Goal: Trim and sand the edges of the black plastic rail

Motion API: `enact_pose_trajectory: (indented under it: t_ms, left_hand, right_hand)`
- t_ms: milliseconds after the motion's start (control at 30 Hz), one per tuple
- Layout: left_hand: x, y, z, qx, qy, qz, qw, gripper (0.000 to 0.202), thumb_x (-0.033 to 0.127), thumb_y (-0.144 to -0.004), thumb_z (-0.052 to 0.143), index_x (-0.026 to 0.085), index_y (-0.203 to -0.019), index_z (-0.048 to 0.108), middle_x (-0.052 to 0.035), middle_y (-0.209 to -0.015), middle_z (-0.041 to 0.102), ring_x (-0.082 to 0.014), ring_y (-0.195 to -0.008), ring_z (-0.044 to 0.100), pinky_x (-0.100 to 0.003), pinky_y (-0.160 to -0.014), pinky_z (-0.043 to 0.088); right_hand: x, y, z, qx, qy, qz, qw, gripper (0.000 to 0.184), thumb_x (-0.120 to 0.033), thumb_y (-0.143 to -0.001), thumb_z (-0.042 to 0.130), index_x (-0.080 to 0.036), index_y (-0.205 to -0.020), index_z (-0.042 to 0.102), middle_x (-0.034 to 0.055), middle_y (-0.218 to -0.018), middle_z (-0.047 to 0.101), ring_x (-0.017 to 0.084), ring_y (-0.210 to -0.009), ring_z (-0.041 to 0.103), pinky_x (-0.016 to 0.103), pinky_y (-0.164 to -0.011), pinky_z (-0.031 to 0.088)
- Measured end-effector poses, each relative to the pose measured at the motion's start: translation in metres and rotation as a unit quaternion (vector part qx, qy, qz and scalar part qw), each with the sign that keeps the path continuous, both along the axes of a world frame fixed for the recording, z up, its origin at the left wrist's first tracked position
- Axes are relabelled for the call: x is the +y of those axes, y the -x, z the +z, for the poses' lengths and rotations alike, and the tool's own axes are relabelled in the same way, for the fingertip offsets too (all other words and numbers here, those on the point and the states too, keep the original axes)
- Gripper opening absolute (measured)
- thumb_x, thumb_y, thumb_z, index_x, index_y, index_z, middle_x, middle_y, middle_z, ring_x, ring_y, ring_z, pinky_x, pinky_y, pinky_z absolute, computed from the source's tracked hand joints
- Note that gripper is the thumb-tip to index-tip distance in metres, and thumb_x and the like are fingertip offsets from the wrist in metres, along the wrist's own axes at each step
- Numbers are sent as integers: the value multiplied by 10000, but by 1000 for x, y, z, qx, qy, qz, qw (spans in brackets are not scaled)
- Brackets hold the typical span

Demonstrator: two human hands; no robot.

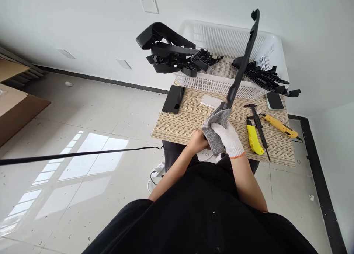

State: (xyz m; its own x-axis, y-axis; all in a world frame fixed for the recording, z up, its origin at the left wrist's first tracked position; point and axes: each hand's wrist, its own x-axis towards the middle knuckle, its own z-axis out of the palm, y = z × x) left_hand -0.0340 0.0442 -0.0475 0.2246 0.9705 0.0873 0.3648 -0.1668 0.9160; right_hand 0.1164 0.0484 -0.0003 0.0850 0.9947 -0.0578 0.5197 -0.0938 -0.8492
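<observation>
A long black plastic part (243,62) stands almost upright over the striped tabletop (188,117), its top end rising past the basket. My right hand (228,138), in a white knit glove, is wrapped round a grey cloth (217,127) at the part's lower end. My bare left hand (197,141) is closed just left of the cloth, gripping the same lower end, its fingers partly hidden behind the cloth.
A white slotted basket (221,82) at the back holds several black plastic parts (171,51). On the table lie a black phone (173,99), a white block (211,101), a second phone (274,100), a yellow knife (254,139), a caliper (260,127), and a yellow cutter (279,125). Cardboard box (16,106) at left.
</observation>
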Motion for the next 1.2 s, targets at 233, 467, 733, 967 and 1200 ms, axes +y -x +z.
enact_pose_trajectory:
  t_ms: [233,467,733,967,1200]
  left_hand:
    - [1,0,4,5,0,15,1000,291,115,-634,629,174,-493,382,41,-464,473,-86,-502,467,-220,-513,326]
    - [-2,1,8,-77,47,-13,996,253,205,-684,726,149,-930,700,12,-730,716,-122,-556,630,-215,-548,467]
    - [0,1,2,-23,-18,-5,1000,165,138,-664,653,162,-587,510,44,-525,528,-82,-508,460,-217,-514,321]
    - [2,0,-4,-21,-63,-38,997,485,274,-675,698,202,-531,242,55,-474,309,-66,-494,247,-260,-502,217]
    - [3,0,0,1,-47,-34,998,388,238,-633,719,200,-543,343,52,-494,393,-76,-494,326,-266,-527,273]
  right_hand:
    - [7,5,17,16,36,7,999,446,-611,-863,553,-208,-893,740,66,-811,740,287,-824,699,400,-749,517]
    - [31,8,29,45,-20,-22,999,459,-585,-913,477,-189,-891,708,64,-828,738,251,-802,684,352,-714,482]
    - [9,29,34,-97,36,-101,989,840,-582,-917,495,-127,-1579,248,216,-1290,668,383,-1139,658,516,-952,488]
    - [-29,38,46,-195,107,-60,973,887,-632,-987,316,-99,-1630,19,238,-1481,520,373,-1143,667,461,-918,533]
    - [-5,52,47,-304,44,-82,948,770,-527,-1032,265,-96,-1635,57,293,-1528,426,356,-982,715,443,-765,579]
